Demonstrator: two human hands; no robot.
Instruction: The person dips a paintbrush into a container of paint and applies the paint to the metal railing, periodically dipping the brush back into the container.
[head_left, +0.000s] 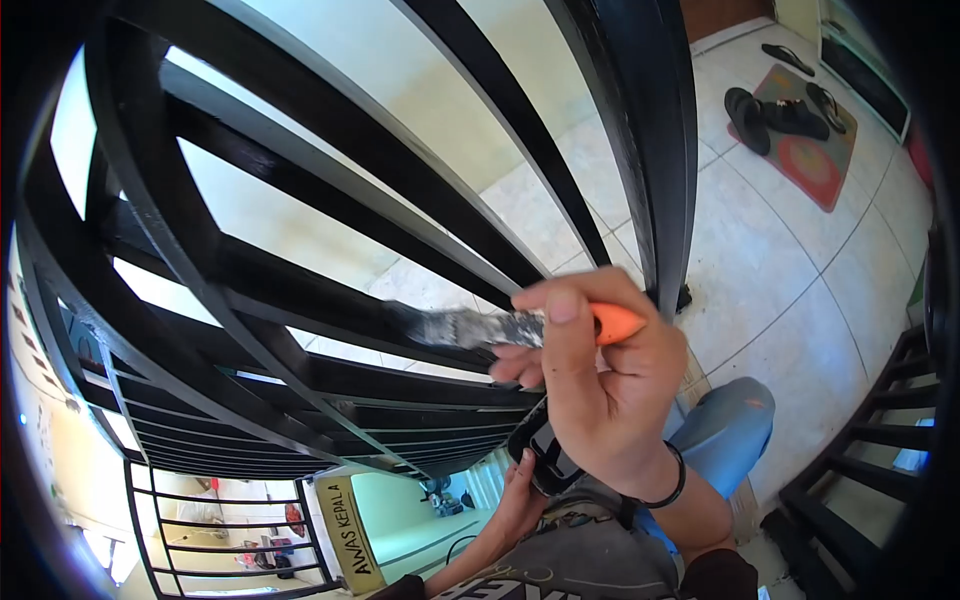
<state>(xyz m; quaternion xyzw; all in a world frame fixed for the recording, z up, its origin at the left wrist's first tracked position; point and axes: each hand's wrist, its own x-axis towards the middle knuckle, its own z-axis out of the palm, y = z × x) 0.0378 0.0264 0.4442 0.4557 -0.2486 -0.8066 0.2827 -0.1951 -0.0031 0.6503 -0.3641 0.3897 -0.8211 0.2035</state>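
My right hand (pixel 610 380) is closed around the orange handle of a paintbrush (pixel 475 328), its ferrule smeared with grey and black. The dark bristle tip touches or nearly touches a black bar of the metal railing (pixel 330 310); blur hides the exact contact. Lower down, my left hand (pixel 518 500) grips a dark container (pixel 548 462) close to my body. Its contents cannot be made out, and my right hand and wrist partly cover it.
Several sandals (pixel 790 118) lie on and around a red and green mat (pixel 815 165) on the tiled floor (pixel 770 270). Another black railing (pixel 850 470) runs along the right. A yellow sign (pixel 345 535) reading "AWAS KEPALA" is below, beside more black bars.
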